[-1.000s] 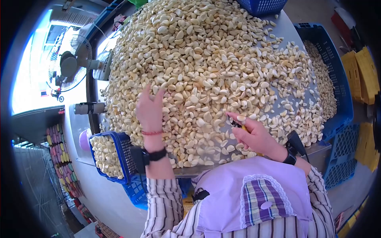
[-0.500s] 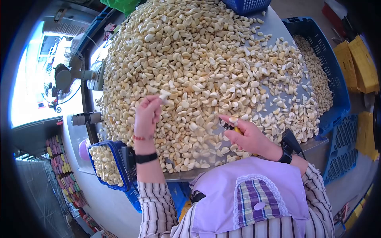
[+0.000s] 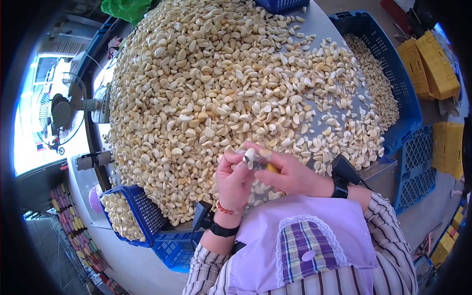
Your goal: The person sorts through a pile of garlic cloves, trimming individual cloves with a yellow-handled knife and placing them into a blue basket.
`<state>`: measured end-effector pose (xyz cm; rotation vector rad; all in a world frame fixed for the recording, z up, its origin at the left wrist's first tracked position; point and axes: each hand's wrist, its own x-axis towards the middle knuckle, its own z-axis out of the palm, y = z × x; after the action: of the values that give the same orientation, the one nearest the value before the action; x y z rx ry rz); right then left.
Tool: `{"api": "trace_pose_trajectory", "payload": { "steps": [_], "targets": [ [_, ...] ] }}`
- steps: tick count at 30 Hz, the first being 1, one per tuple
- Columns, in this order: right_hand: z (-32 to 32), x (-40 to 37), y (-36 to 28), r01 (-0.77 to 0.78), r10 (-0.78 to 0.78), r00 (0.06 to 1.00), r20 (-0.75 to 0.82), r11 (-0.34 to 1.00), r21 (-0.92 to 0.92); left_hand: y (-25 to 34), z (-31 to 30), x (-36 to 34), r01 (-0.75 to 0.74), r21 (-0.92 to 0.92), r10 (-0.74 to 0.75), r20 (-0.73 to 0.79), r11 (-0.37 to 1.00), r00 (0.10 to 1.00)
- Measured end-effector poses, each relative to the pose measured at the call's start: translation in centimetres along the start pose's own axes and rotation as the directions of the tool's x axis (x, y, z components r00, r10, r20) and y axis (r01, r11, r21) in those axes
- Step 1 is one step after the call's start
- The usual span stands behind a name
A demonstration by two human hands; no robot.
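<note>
A large heap of pale, curved, nut-like pieces (image 3: 196, 88) covers a metal table. At the heap's near side, my left hand (image 3: 234, 179) pinches one white piece (image 3: 250, 154) between thumb and fingertips. My right hand (image 3: 290, 172) meets it from the right, its fingers closed around a small tool with a yellow handle (image 3: 273, 168). The tool's tip is close to the white piece, partly hidden by the fingers. A small blue basket (image 3: 147, 209) filled with similar pieces sits at the table's near left corner.
A large blue crate (image 3: 410, 93) holding more pieces stands right of the metal table (image 3: 322, 24). Beyond it are yellow crates (image 3: 437, 64). A fan (image 3: 61, 114) stands at the left, a green bag (image 3: 127, 9) at the top left, and a blue basket (image 3: 280, 5) at the top.
My left hand has moved right and nearer my body with a white piece, meeting my right hand. My right hand has shifted slightly left, its fingers more closed. The whole view has shifted.
</note>
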<state>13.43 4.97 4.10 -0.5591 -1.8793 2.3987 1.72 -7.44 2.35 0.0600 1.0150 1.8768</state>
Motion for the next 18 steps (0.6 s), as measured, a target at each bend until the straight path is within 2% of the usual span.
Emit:
{"api": "trace_pose_trajectory", "payload": {
  "steps": [1,3,4,5,6,7,8,10,11,12,13,16,18],
  "targets": [
    [0.0,0.0,0.0,0.000,0.000,1.000,0.000,1.000,0.002,0.1,0.2,-0.1,-0.011,0.007,0.011,0.035,1.000,0.999],
    [0.0,0.0,0.2,-0.097,0.092,0.995,0.036,0.979,0.178,0.1,-0.1,-0.1,-0.022,0.017,0.021,0.068,1.000,0.997],
    [-0.2,0.1,0.5,-0.094,0.089,0.995,0.037,0.979,0.181,0.1,-1.0,0.0,0.084,-0.220,-0.027,0.252,0.972,0.967],
    [-0.5,0.3,0.8,-0.158,0.161,0.987,0.012,0.950,0.269,0.4,-1.6,0.1,0.227,-0.419,-0.027,0.434,0.879,0.901],
    [-0.8,0.5,1.2,-0.216,0.233,0.972,-0.006,0.910,0.355,1.0,-1.7,0.2,0.226,-0.416,-0.026,0.434,0.881,0.900],
    [-0.9,0.5,1.4,-0.221,0.267,0.960,-0.080,0.905,0.364,1.8,-1.7,0.4,0.140,-0.436,0.017,0.336,0.889,0.942],
    [-1.1,0.5,1.3,-0.220,0.266,0.961,-0.078,0.904,0.366,2.7,-2.0,0.6,0.053,-0.447,0.059,0.232,0.893,0.971],
    [-1.6,0.5,0.9,-0.192,0.256,0.961,-0.101,0.887,0.419,4.2,-4.1,2.4,0.025,-0.476,0.093,0.222,0.879,0.971],
    [-1.7,0.5,0.8,-0.199,0.260,0.960,-0.107,0.898,0.393,4.9,-4.5,3.4,-0.115,0.250,0.123,-0.016,0.961,0.992],
    [-1.5,0.5,0.9,-0.202,0.260,0.960,-0.101,0.897,0.393,5.5,-4.9,4.1,-0.016,0.849,0.303,-0.170,0.528,0.938],
    [-1.4,0.7,1.2,-0.195,0.252,0.962,-0.102,0.901,0.387,5.8,-5.3,4.7,-0.019,0.850,0.310,-0.171,0.527,0.935],
    [-1.1,0.4,1.1,-0.217,0.261,0.962,-0.083,0.910,0.354,5.9,-7.1,6.4,-0.128,0.985,0.420,0.068,0.117,0.905],
    [-1.2,0.3,1.0,-0.235,0.276,0.958,-0.082,0.913,0.333,5.7,-7.6,7.7,-0.194,0.965,0.418,0.253,-0.178,0.872]
  ]
}}
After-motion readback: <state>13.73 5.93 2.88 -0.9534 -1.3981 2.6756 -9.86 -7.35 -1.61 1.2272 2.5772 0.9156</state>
